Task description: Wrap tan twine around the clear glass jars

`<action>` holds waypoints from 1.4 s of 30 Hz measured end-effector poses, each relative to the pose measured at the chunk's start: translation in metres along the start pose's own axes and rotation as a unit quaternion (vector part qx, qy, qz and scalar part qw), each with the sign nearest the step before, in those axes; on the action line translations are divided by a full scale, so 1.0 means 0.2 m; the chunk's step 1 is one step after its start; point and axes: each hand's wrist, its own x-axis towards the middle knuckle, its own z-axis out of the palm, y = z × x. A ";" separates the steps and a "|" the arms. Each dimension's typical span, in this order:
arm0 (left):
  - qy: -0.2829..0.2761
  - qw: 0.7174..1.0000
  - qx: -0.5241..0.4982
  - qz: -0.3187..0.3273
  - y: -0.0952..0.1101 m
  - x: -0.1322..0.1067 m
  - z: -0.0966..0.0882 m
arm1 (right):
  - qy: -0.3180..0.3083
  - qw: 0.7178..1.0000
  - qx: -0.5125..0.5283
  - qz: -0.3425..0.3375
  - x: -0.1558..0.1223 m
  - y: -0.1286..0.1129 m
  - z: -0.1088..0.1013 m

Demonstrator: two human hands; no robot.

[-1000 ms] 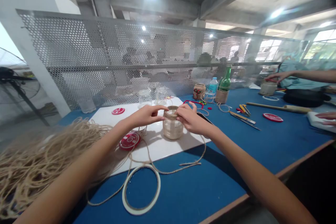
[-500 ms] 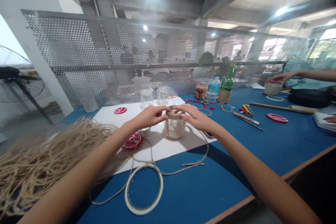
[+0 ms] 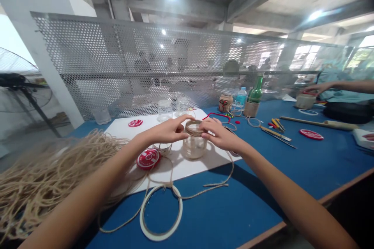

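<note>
A clear glass jar (image 3: 194, 149) stands upright on the white sheet in front of me. Several turns of brown twine (image 3: 193, 133) ring its mouth. My left hand (image 3: 172, 128) curls round the left side of this ring, thumb at the front and forefinger at the back. On the opposite side my right hand (image 3: 214, 132) is closed, with bent fingers over the ring's edge and the thumb in front. Whether the twine sits tight on the glass I cannot tell. Loose twine (image 3: 201, 192) trails over the table below the jar.
A heap of twine (image 3: 58, 179) lies left, beside a red lid (image 3: 148, 158). A tape roll (image 3: 142, 214) lies near the front. Behind are glass jars (image 3: 165, 111) and a green bottle (image 3: 256, 91); tools (image 3: 276, 136) lie right. Another person's hand (image 3: 314, 88) holds a jar.
My fingers have shifted from arching over the jar's mouth to its two sides, so the twine ring and opening show more. The view has moved slightly.
</note>
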 end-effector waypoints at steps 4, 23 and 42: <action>-0.010 1.000 0.007 -0.002 -0.05 -0.01 -0.02 | -0.017 0.999 0.014 -0.027 -0.01 0.01 -0.03; 0.046 0.997 0.047 0.027 -0.02 0.01 0.03 | 0.011 0.999 -0.031 -0.015 -0.02 -0.08 -0.06; 0.014 1.000 0.010 -0.011 -0.09 -0.01 -0.01 | -0.008 0.999 -0.039 0.009 -0.01 -0.02 -0.04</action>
